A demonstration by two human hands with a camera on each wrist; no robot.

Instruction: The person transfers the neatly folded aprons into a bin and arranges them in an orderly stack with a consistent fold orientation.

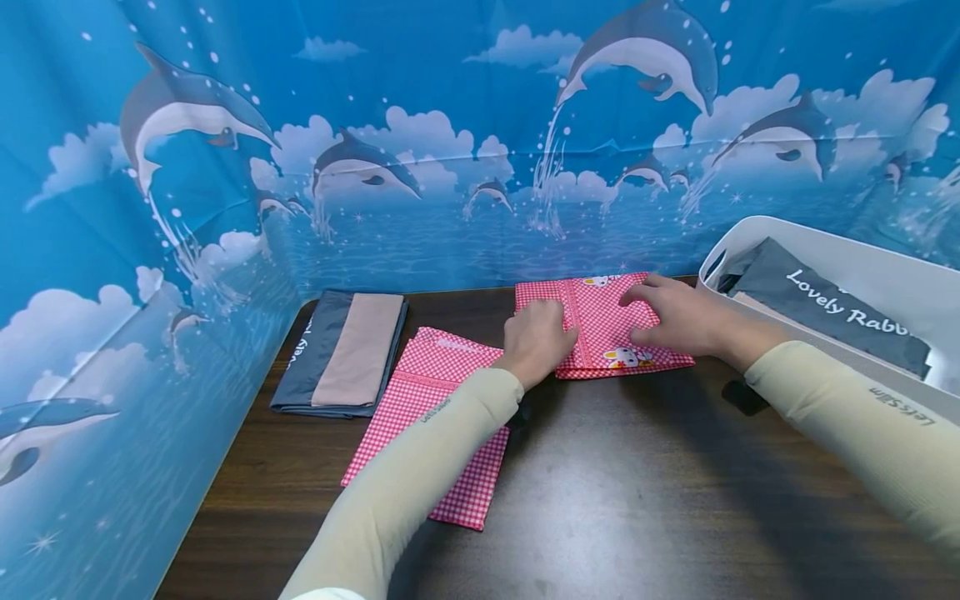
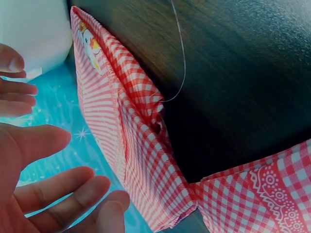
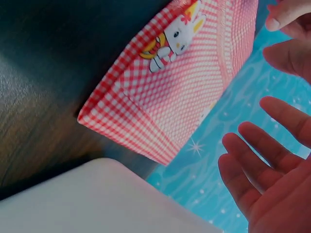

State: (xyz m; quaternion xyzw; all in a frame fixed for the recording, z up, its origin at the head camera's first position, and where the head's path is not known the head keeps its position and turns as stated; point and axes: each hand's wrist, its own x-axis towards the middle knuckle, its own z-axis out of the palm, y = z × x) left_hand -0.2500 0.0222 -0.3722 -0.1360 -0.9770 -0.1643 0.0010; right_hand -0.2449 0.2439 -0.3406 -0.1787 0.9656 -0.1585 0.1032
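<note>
- At the back of the table (image 1: pixel 615 500), near the curtain (image 1: pixel 450 225), a folded red checked cloth (image 1: pixel 611 321) with rabbit prints lies between the two hands.
- Left hand (image 1: pixel 536 337): at the cloth's left side, thumb and fingers apart, pinching nothing in the left wrist view. Contact cannot be confirmed.
- Right hand (image 1: pixel 678 321): over the right side, fingers spread and loosely bent—no grip visible. One hand per side probably gives even control of the layers.
- Second red checked cloth (image 1: pixel 420 408): flat beneath the left forearm, its far right corner close to the first; probably set aside to leave working room.
- Grey cloth (image 1: pixel 337 350) with pink panel: folded at far left, likely kept apart by colour.
- White bin (image 1: pixel 900 287): at right, with lettered grey fabric (image 1: pixel 832 296) inside—presumably within easy right-hand reach.
</note>
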